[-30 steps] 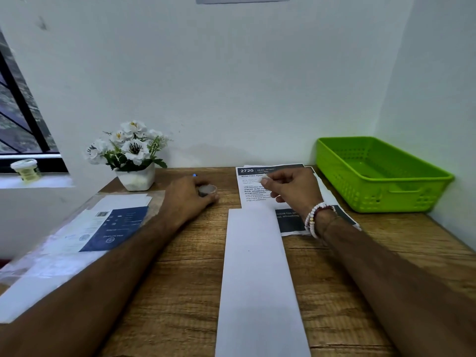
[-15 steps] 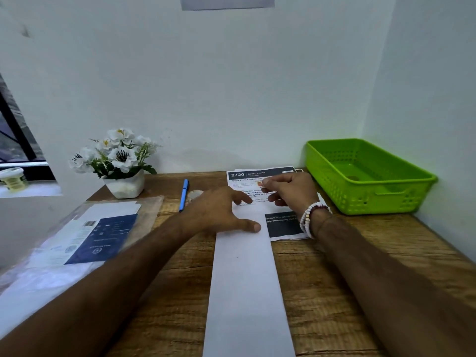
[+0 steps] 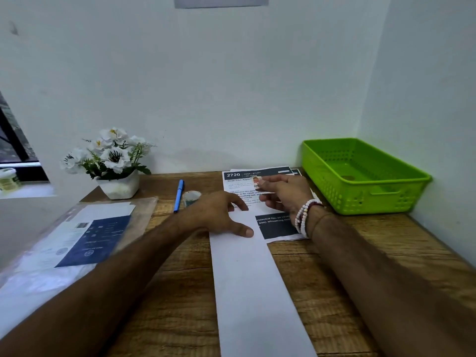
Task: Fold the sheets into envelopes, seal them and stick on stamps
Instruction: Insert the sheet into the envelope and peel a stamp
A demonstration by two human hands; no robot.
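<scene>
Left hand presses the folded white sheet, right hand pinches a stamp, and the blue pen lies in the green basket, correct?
Not the pen. The head view shows the blue pen on the table, left of the folded white sheet, outside the green basket. The left hand on the sheet and the right hand pinching the stamp are as you say.

The folded white sheet point(image 3: 255, 292) runs off the bottom edge, and its far end lies under the left hand point(image 3: 216, 217). The right hand point(image 3: 286, 194) and that sheet cover the middle of the printed page point(image 3: 233, 175), whose small print is unreadable. The stamp point(image 3: 256, 180) pinched by the right hand is too small to make out its design. At lower left the plastic sleeve point(image 3: 77, 240) is blurred and cut by the frame edge; the jar point(image 3: 7, 177) at far left is cropped too.
</scene>
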